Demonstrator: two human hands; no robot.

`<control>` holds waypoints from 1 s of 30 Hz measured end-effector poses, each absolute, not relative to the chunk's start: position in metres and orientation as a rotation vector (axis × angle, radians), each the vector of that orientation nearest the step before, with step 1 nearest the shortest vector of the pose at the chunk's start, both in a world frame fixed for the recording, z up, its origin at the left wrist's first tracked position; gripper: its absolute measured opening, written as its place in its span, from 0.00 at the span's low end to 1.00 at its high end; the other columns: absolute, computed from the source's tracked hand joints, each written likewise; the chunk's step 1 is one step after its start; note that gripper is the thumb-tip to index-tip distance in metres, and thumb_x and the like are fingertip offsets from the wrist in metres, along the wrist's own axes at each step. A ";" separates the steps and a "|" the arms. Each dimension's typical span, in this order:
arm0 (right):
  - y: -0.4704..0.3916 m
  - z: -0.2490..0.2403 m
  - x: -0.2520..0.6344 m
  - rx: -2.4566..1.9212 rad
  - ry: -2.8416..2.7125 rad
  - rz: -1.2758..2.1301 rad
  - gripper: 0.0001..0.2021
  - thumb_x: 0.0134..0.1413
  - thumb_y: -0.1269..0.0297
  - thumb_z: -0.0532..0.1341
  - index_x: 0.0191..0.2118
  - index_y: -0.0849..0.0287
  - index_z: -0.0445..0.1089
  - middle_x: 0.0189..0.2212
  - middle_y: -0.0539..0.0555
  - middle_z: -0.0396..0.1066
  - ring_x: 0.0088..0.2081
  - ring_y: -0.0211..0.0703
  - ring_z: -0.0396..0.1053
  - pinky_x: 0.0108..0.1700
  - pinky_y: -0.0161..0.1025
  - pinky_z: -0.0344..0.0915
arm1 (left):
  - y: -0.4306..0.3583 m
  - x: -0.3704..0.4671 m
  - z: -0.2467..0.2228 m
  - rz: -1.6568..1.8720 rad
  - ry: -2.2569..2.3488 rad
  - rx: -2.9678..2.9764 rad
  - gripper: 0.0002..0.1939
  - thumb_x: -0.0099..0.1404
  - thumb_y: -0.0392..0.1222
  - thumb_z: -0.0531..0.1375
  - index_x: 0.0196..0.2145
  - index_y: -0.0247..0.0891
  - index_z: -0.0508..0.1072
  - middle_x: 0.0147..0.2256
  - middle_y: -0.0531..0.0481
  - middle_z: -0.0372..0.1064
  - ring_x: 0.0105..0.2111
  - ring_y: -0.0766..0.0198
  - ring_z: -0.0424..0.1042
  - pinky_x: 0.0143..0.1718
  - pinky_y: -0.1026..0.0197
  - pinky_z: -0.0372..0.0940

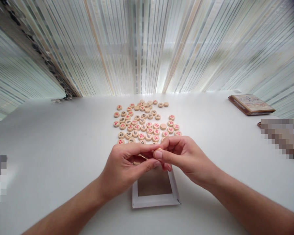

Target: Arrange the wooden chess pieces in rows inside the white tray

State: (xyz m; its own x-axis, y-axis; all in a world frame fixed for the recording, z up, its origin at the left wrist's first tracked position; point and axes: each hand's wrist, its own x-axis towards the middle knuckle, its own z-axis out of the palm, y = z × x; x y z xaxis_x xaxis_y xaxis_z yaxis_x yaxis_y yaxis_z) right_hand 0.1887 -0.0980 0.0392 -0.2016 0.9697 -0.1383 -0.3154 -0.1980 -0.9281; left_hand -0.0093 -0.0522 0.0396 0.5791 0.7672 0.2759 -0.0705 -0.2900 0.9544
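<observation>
Two bare hands work in the head view; directions below take the tray as the clock centre, with 12 o'clock pointing away from the person.

Right hand (183,158): located at 1 o'clock. Thumb and index finger are clamped on a small, round, pale wooden disc (158,149), above the far end of the tray. A pinch of this kind probably suits so small a part, leaving the other fingers folded clear.

Left hand (127,166): located at 11 o'clock. Fingers are curved, thumb and index finger apart at the base, their tips converging beside the right fingertips, presumably to steady the pinched disc. A second pale wooden disc (136,163) shows in the hollow of this hand; whether the fingers grip it cannot be told.

Shallow rectangular tray with white rim and brown floor (156,200): lies on the white tabletop (63,147), near the person, its far end hidden by the hands. This position likely keeps it within short reach.

Loose wooden discs with red or black characters (148,137): spread at 12 o'clock, mostly lying flat; several show plain faces. The spread probably keeps the markings readable.

Flat brown-edged printed box (251,103): rests at 2 o'clock, well apart, likely to leave working room.
</observation>
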 end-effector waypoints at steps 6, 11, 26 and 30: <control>-0.099 0.043 0.189 -0.987 -1.053 1.565 0.13 0.49 0.60 0.81 0.30 0.62 0.81 0.23 0.51 0.77 0.25 0.35 0.72 0.30 0.31 0.71 | -0.052 -0.009 0.039 0.927 0.590 1.600 0.13 0.64 0.33 0.73 0.48 0.37 0.87 0.38 0.44 0.87 0.33 0.57 0.87 0.36 0.61 0.84; -0.098 0.043 0.188 -0.983 -1.099 1.496 0.11 0.51 0.58 0.80 0.35 0.59 0.85 0.25 0.53 0.79 0.28 0.39 0.75 0.33 0.33 0.75 | -0.051 -0.007 0.040 0.936 0.575 1.468 0.09 0.66 0.33 0.72 0.45 0.35 0.86 0.35 0.45 0.86 0.32 0.59 0.86 0.36 0.62 0.83; -0.100 0.034 0.190 -1.104 -1.486 0.875 0.07 0.64 0.61 0.72 0.46 0.52 0.87 0.36 0.55 0.85 0.36 0.47 0.81 0.36 0.41 0.76 | -0.047 -0.010 0.033 1.077 0.777 1.518 0.07 0.62 0.35 0.76 0.40 0.40 0.88 0.36 0.49 0.87 0.36 0.58 0.87 0.39 0.64 0.83; -0.100 0.029 0.190 -1.082 -1.444 0.868 0.08 0.60 0.65 0.75 0.45 0.54 0.86 0.39 0.56 0.85 0.37 0.47 0.81 0.38 0.41 0.78 | -0.048 -0.010 0.037 1.060 0.789 1.542 0.08 0.63 0.33 0.74 0.40 0.38 0.88 0.37 0.48 0.87 0.37 0.57 0.87 0.40 0.64 0.83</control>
